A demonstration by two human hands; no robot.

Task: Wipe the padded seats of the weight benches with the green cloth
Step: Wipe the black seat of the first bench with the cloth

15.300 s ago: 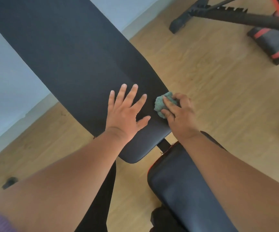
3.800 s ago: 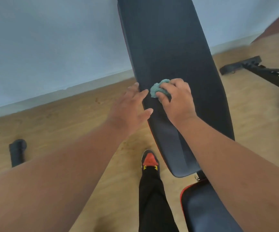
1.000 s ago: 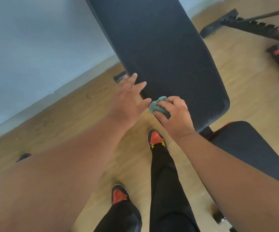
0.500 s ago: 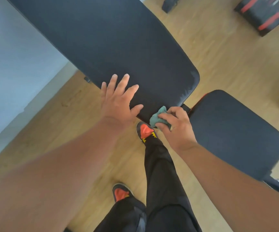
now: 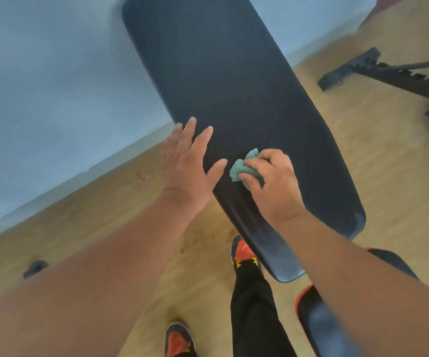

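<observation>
The left hand (image 5: 186, 163), fingers straight, lies flat along the left edge of the long black padded bench pad (image 5: 236, 99), probably steadying it. Just beside it, the right hand (image 5: 272, 181) grips the bunched green cloth (image 5: 241, 170), pressing it onto the pad's lower half for wiping.

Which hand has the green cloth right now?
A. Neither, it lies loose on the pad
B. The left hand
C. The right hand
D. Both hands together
C: the right hand has its fingers curled round the bunched green cloth on the black bench pad; the left hand lies flat beside it.
</observation>
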